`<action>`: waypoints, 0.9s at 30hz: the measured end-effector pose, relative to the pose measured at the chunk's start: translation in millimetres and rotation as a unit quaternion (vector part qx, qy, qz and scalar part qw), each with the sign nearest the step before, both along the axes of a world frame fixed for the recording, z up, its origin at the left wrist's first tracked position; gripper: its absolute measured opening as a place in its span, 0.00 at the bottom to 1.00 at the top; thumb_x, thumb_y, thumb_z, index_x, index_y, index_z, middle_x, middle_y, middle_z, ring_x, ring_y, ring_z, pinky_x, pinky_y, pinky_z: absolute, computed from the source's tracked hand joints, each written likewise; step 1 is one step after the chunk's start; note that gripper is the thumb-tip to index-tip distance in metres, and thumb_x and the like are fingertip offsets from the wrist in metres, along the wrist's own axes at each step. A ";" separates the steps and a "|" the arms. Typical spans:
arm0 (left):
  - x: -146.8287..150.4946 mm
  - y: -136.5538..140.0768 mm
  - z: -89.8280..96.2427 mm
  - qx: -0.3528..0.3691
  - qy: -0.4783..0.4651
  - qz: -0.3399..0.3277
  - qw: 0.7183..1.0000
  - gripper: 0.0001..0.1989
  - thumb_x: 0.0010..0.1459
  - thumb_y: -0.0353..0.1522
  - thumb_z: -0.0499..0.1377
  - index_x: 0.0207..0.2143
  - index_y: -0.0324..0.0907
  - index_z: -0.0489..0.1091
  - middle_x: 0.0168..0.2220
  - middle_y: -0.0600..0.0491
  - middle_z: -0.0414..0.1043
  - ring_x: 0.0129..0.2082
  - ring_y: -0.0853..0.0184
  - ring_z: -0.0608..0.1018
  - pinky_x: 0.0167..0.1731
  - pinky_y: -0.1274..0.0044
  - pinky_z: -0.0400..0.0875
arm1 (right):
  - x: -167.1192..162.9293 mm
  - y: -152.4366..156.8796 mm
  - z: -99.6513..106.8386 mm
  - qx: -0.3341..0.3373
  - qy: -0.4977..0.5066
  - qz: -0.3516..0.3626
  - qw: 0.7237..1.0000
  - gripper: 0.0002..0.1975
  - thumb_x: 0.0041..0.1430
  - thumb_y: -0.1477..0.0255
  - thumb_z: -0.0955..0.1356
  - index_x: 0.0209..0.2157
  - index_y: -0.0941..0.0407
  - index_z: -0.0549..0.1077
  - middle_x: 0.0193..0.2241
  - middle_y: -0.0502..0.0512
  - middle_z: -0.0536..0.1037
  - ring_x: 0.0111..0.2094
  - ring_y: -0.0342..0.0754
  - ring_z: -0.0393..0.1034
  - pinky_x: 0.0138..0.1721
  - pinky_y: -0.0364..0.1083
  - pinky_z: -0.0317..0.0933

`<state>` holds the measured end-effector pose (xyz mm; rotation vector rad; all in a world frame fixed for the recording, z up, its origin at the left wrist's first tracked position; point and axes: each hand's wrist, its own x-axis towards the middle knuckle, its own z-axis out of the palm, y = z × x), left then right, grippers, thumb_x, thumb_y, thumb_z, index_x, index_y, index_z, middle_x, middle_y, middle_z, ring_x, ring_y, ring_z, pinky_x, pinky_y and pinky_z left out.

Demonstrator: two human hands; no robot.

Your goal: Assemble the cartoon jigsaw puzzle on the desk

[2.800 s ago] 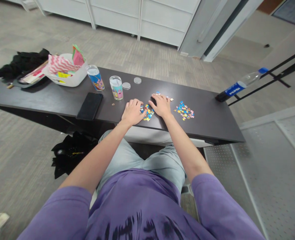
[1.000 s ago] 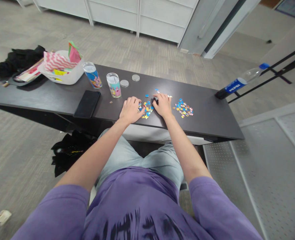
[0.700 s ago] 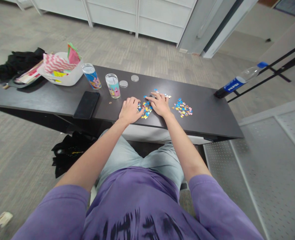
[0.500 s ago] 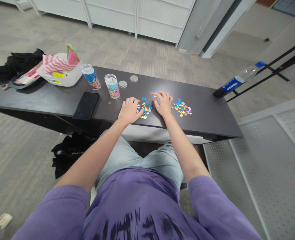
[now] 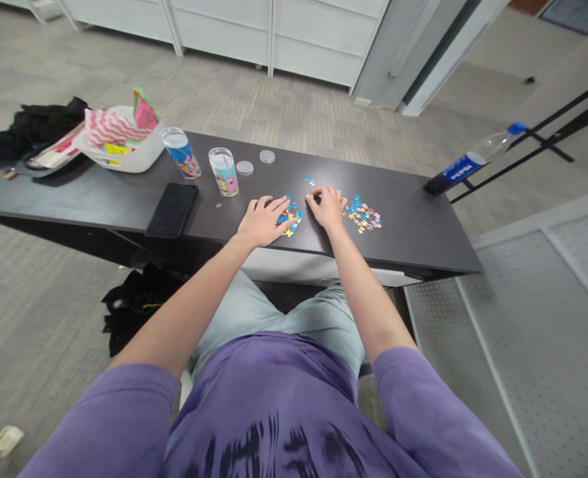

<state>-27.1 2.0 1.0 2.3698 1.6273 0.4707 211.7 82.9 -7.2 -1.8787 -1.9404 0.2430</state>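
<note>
My left hand [image 5: 262, 222] lies over the left edge of a pile of small jigsaw puzzle pieces [image 5: 294, 216], blue, yellow and white. Its fingers are spread, and a blue piece shows at the index fingertip. My right hand [image 5: 327, 207] is between that pile and a second heap of puzzle pieces [image 5: 366, 216] on the right. Thumb and index finger are pinched around a small pale puzzle piece [image 5: 308, 196], mostly hidden by the fingertips. Just beyond that hand, a few loose pieces [image 5: 309, 180] rest on the dark tabletop [image 5: 413, 232].
Two clear cartoon-printed jars [image 5: 224, 174] [image 5: 183, 156] stand left, with two silver lids [image 5: 244, 168] [image 5: 267, 157] nearby. A black phone [image 5: 172, 209] lies by the front edge. Farther left is a filled white basket [image 5: 134, 156]. A Pepsi bottle [image 5: 466, 166] stands at the right end.
My right hand has drawn slightly back toward me, and its thumb and index finger have closed together. My left hand has shifted a little and spread its fingers over the pile.
</note>
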 end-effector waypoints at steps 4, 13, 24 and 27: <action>0.1 -1.8 2.6 0.007 0.007 0.003 1.000 0.36 0.86 0.47 0.56 0.87 0.47 0.76 0.89 0.43 0.75 0.85 0.35 0.72 0.84 0.43 0.68 | 0.9 -1.3 7.2 -0.005 0.052 0.044 0.998 0.12 0.84 0.67 0.73 0.60 0.52 0.87 0.62 0.64 0.94 0.63 0.64 0.86 0.76 0.64 0.68; 0.1 -3.3 5.9 0.003 0.004 0.016 1.000 0.34 0.85 0.47 0.60 0.85 0.45 0.77 0.84 0.35 0.76 0.82 0.34 0.74 0.82 0.47 0.71 | 2.8 -7.1 9.2 0.005 0.065 0.170 0.983 0.17 0.76 0.76 0.69 0.50 0.49 0.92 0.55 0.57 0.97 0.57 0.58 0.89 0.75 0.56 0.72; -0.3 -1.6 3.5 0.001 0.000 0.011 1.000 0.35 0.85 0.48 0.59 0.86 0.44 0.77 0.88 0.38 0.74 0.86 0.35 0.72 0.85 0.46 0.68 | -5.3 -6.2 4.0 0.013 -0.033 0.019 0.999 0.26 0.87 0.63 0.71 0.77 0.51 0.87 0.83 0.71 0.80 0.81 0.77 0.71 0.82 0.74 0.61; 0.0 -1.2 2.7 0.004 -0.003 0.015 1.000 0.35 0.84 0.47 0.59 0.85 0.46 0.77 0.88 0.39 0.74 0.85 0.35 0.72 0.85 0.45 0.68 | -9.6 -3.7 4.7 -0.004 -0.049 0.022 0.999 0.29 0.90 0.59 0.70 0.83 0.48 0.84 0.90 0.67 0.71 0.85 0.80 0.65 0.85 0.80 0.56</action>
